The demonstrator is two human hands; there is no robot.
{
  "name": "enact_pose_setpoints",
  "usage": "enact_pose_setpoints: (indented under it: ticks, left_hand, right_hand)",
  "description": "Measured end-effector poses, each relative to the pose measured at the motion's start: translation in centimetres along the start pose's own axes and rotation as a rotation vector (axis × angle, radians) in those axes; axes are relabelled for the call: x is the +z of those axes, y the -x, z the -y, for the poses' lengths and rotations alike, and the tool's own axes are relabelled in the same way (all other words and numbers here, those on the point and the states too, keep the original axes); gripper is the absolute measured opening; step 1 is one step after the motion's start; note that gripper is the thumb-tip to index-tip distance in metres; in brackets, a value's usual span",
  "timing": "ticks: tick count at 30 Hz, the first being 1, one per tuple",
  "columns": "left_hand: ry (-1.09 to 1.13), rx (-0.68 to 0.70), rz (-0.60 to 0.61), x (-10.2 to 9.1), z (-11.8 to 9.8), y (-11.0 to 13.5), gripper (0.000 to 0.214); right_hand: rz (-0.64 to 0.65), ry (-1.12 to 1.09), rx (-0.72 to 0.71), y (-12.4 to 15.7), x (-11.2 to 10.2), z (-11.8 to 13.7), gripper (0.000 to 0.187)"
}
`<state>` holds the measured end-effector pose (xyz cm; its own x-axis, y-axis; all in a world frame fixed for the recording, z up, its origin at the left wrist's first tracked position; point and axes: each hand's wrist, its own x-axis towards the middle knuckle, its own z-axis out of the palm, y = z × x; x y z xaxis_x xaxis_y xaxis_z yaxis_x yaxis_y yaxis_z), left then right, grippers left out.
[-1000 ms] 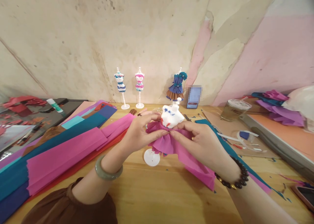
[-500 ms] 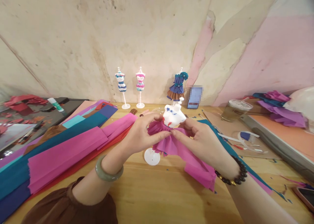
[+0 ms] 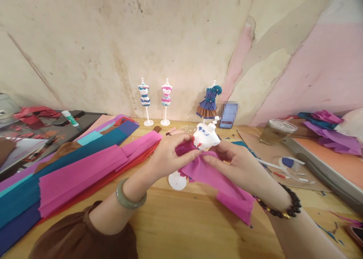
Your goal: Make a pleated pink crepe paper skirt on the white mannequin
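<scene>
A small white dress form (image 3: 206,137) with blue and red marks tilts to the right between my hands, its round white base (image 3: 177,180) just off or on the table. Magenta crepe paper (image 3: 211,172) is gathered round its waist, and a long loose end trails down to the right. My left hand (image 3: 176,153) pinches the gathered paper against the left side of the waist, thumb across the front. On the other side, my right hand (image 3: 232,158) grips the paper close to the waist between thumb and fingers. Some of the fingers are hidden behind the form.
Folded crepe paper strips (image 3: 82,176) lie along the left, near a glue stick (image 3: 70,118). Two dress forms (image 3: 166,100) and a dressed one (image 3: 209,102) stand by the wall, beside a phone (image 3: 229,115). A lidded cup (image 3: 278,131) stands at right.
My right hand has shifted slightly along the paper at the waist, and the gathered paper on the left shows less. The whole view has swung a little to the left.
</scene>
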<state>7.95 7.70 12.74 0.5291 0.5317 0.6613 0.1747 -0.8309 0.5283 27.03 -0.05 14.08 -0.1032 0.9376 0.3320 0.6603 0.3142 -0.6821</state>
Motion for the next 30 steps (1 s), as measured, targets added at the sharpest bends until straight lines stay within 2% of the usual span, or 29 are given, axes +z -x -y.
enact_pose_setpoints:
  ticks: [6, 11, 14, 18, 23, 26, 30]
  left_hand:
    - [-0.168, 0.075, -0.059, 0.6, 0.7, 0.3, 0.016]
    - [-0.347, 0.266, -0.179, 1.5, 0.6, 0.7, 0.015]
    - [-0.364, 0.289, -0.204, 1.7, 0.4, 0.8, 0.015]
    - [-0.258, 0.181, -0.093, 1.2, 0.0, 0.5, 0.031]
    - [0.117, -0.076, 0.064, 0.4, -0.6, 0.4, 0.039]
    - [0.287, -0.273, 0.052, 0.5, -0.4, 0.5, 0.047]
    - [0.389, -0.402, 0.013, 0.7, -0.2, 0.3, 0.050]
  right_hand:
    - [0.043, -0.088, 0.047, 0.1, -0.5, -0.2, 0.036]
    - [-0.006, -0.097, 0.007, 0.4, 0.0, -0.5, 0.039]
    - [-0.066, -0.046, 0.003, 0.5, 0.1, -0.1, 0.037]
    - [-0.090, -0.083, 0.005, 0.4, 0.0, 0.1, 0.035]
    - [-0.102, -0.254, 0.073, -0.2, 0.0, -0.5, 0.038]
    - [-0.091, -0.348, 0.102, -0.5, 0.1, -1.1, 0.039]
    - [-0.053, -0.511, 0.193, -0.7, 0.4, -2.6, 0.037]
